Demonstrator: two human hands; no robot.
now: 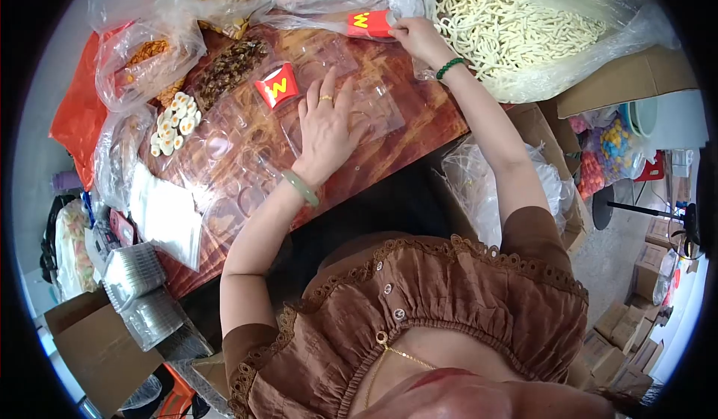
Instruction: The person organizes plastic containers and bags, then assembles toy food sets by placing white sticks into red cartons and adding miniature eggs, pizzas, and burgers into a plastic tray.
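Observation:
My left hand [327, 127], with a ring and a pale bangle, lies flat with fingers spread on clear plastic trays [385, 116]. Just beyond its fingertips stands a small red fries carton [277, 86] with a yellow letter mark. At the far side of the table, my right hand [420, 39], with a green bead bracelet, grips the end of a second red fries carton [366, 23] between thumb and fingers. Close to its right is a big open plastic bag of pale, fry-shaped pieces [516, 26].
Small fried-egg-shaped pieces [176, 124] and a brown pile [230, 69] lie on the left of the wooden-patterned table [419, 153]. Bags of orange pieces [147, 53] stand behind. White bags [164, 213] and stacked clear containers [138, 281] are at the near left; cardboard boxes [550, 142] at right.

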